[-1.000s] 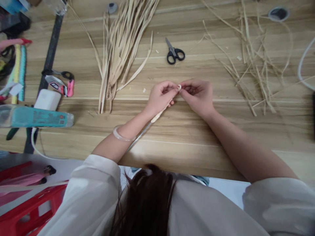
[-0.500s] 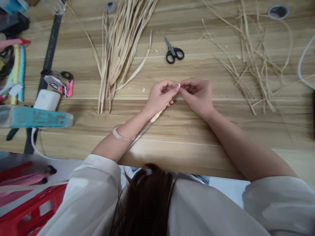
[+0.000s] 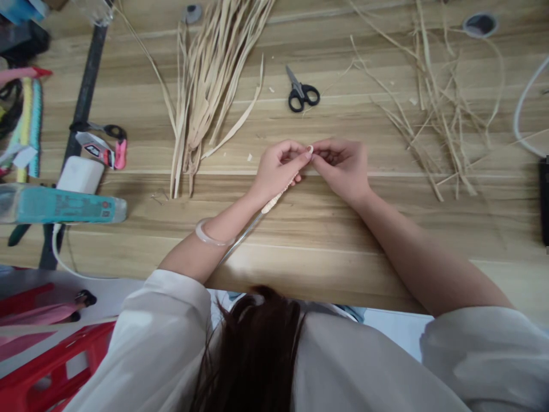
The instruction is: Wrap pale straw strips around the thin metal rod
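Note:
My left hand (image 3: 278, 169) is closed around a thin metal wire stem (image 3: 242, 236) whose upper length is wrapped in a pale dried plant strip (image 3: 273, 201). The bare wire runs down below my left forearm. At the left thumb and fingertip a small pale curl (image 3: 310, 149) of the strip shows. My right hand (image 3: 343, 166) meets the left there, its thumb and forefinger pinched at the curl. What lies inside the right fingers is mostly hidden. Beyond the hands, black-handled scissors (image 3: 302, 91) lie partly open on the wooden table (image 3: 326, 240).
A bundle of dried strips (image 3: 210, 86) lies at the back left, and thin loose fibres (image 3: 441, 114) lie scattered at the right. On the left are a teal bottle (image 3: 68, 205), a white charger (image 3: 80, 175) and pink-handled cutters (image 3: 120, 153). A red stool (image 3: 55, 366) stands below.
Both hands stay pinched together at the same spot, with only slight finger movement around the pale curl. The whole view has shifted slightly.

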Demonstrator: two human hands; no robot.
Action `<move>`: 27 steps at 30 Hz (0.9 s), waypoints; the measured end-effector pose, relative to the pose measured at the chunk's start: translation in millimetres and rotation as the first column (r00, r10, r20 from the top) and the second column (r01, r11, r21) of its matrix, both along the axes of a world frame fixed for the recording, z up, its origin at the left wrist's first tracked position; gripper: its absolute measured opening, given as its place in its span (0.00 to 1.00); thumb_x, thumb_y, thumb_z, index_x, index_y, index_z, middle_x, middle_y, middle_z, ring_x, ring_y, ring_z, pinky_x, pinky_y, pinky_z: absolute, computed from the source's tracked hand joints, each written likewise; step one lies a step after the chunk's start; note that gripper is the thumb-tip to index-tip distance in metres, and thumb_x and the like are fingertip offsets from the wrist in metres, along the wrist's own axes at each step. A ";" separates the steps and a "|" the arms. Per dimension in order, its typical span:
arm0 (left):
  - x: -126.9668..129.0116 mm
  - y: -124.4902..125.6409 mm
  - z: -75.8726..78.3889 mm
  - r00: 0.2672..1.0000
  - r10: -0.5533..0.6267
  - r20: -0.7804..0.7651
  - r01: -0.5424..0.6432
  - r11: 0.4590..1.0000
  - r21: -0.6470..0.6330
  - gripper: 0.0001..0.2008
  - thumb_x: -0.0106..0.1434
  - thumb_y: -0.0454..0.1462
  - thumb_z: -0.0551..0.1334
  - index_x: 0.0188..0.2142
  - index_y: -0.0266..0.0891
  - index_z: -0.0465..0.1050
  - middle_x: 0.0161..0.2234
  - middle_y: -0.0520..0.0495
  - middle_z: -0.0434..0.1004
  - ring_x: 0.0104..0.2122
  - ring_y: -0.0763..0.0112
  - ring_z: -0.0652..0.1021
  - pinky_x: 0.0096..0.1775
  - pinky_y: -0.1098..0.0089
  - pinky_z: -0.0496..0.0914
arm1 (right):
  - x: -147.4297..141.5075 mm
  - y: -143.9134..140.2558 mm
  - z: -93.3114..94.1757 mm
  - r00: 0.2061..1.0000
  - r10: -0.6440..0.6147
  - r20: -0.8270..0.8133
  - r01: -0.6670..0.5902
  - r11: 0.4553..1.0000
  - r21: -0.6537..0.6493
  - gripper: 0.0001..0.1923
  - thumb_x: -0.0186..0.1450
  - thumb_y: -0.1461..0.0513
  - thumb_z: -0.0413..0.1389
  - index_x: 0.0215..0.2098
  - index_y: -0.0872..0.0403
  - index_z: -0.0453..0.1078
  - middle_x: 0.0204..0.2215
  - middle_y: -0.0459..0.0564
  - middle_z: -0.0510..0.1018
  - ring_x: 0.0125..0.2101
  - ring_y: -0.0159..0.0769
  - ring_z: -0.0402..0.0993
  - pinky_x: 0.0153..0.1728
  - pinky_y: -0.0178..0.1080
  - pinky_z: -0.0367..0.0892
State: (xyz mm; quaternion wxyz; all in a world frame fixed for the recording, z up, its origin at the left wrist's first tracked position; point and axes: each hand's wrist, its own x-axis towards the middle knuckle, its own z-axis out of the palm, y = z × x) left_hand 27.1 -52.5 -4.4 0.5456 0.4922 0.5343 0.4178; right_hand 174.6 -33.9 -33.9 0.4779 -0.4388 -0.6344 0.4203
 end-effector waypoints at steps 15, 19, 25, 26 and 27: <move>0.8 1.7 0.5 0.999 0.017 -0.045 -0.016 1.000 0.022 0.10 0.59 0.42 0.65 0.31 0.37 0.69 0.22 0.56 0.72 0.15 0.86 0.69 0.18 0.83 0.61 | -0.2 1.0 -1.1 1.000 0.023 0.022 -0.023 1.000 0.013 0.08 0.59 0.57 0.61 0.34 0.52 0.76 0.25 0.46 0.77 0.28 0.32 0.73 0.29 0.35 0.70; 1.2 1.3 2.0 0.998 0.017 -0.058 -0.016 1.000 0.018 0.10 0.59 0.42 0.65 0.31 0.37 0.69 0.22 0.56 0.72 0.15 0.86 0.69 0.18 0.82 0.62 | 0.2 2.3 -4.5 1.000 0.014 0.012 -0.014 0.999 0.030 0.08 0.59 0.56 0.60 0.34 0.52 0.76 0.26 0.47 0.78 0.31 0.34 0.74 0.32 0.37 0.72; 0.8 1.2 2.1 0.998 0.018 -0.065 -0.018 1.000 0.000 0.10 0.59 0.42 0.65 0.33 0.37 0.68 0.23 0.56 0.73 0.15 0.86 0.70 0.18 0.83 0.62 | 0.2 3.0 -6.5 1.000 0.011 -0.009 -0.011 1.000 0.029 0.07 0.60 0.58 0.59 0.33 0.53 0.75 0.25 0.46 0.77 0.28 0.32 0.73 0.32 0.37 0.72; 0.6 1.2 1.8 0.998 0.017 -0.062 -0.017 1.000 -0.001 0.10 0.59 0.42 0.65 0.34 0.37 0.69 0.23 0.56 0.73 0.16 0.87 0.70 0.18 0.83 0.62 | 0.2 3.0 -6.2 1.000 0.013 -0.011 -0.013 1.000 0.026 0.07 0.60 0.58 0.59 0.33 0.53 0.75 0.25 0.46 0.77 0.28 0.32 0.73 0.31 0.37 0.71; 0.5 1.2 1.5 0.998 0.015 -0.058 -0.015 1.000 -0.002 0.10 0.59 0.42 0.64 0.35 0.37 0.69 0.24 0.56 0.74 0.16 0.87 0.69 0.18 0.83 0.62 | 0.3 2.9 -5.7 1.000 0.014 -0.011 -0.014 1.000 0.022 0.07 0.60 0.58 0.59 0.32 0.53 0.74 0.25 0.46 0.76 0.27 0.31 0.73 0.31 0.37 0.71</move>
